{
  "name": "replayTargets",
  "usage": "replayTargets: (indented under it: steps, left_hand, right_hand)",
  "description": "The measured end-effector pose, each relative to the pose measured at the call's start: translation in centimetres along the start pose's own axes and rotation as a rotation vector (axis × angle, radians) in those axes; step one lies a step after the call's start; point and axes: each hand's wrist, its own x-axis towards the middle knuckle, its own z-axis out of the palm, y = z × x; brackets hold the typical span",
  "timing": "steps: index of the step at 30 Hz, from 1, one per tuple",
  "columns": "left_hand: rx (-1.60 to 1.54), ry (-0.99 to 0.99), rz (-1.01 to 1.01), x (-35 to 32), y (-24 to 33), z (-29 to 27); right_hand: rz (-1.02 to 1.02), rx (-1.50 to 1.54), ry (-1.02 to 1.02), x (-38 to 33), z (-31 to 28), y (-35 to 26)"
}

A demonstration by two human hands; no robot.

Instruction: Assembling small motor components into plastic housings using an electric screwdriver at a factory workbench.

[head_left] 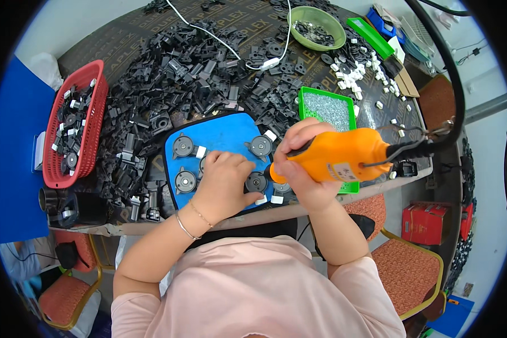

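In the head view, the person works at a dark surface (146, 31), with a blue pad (225, 129) at its near edge. On this pad lie several round dark parts (183, 146), some of them with a small white block at the side; they stand in rough rows, and at least one is partly hidden by the fingers.

The right hand (305, 169) has its grip clamped around an orange power tool (349, 155), which is held tilted, with its dark tip to the left. The tip is at the near-right round part (256, 182); whether it touches, one cannot tell. A thick black cable (455, 73) runs from the rear of the tool toward the far side.

The left hand (226, 180) lies palm down over the middle of the pad, the fingers bent and the thumb beside the same near-right part. Whether its grip is together on some part, one cannot tell.

Left of the pad there is a large pile of black pieces (174, 84), and farther left a red basket (98, 132) with mixed parts. To the right stands a green tray (353, 112) with small metallic pieces (328, 110); beyond it are scattered white blocks (355, 76) and a pale green bowl (304, 15).
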Motion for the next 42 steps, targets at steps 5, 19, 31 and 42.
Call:
replayTargets:
  steps: [5,19,31,42]
  left_hand:
    - [0.058,0.064,-0.021,-0.2,-0.1,0.9]
    - [-0.088,0.205,0.001,-0.3,-0.4,1.3]
    - [-0.113,0.271,0.004,-0.4,-0.4,1.6]
    - [-0.086,0.187,-0.053,-0.5,0.6,1.2]
  right_hand:
    - [-0.004,-0.016,-0.016,-0.1,0.4,0.4]
    - [0.022,0.295,0.143,0.2,0.3,-1.2]
    - [-0.065,0.34,0.126,0.0,0.0,-1.6]
    - [-0.043,0.186,0.04,-0.3,-0.1,-1.2]
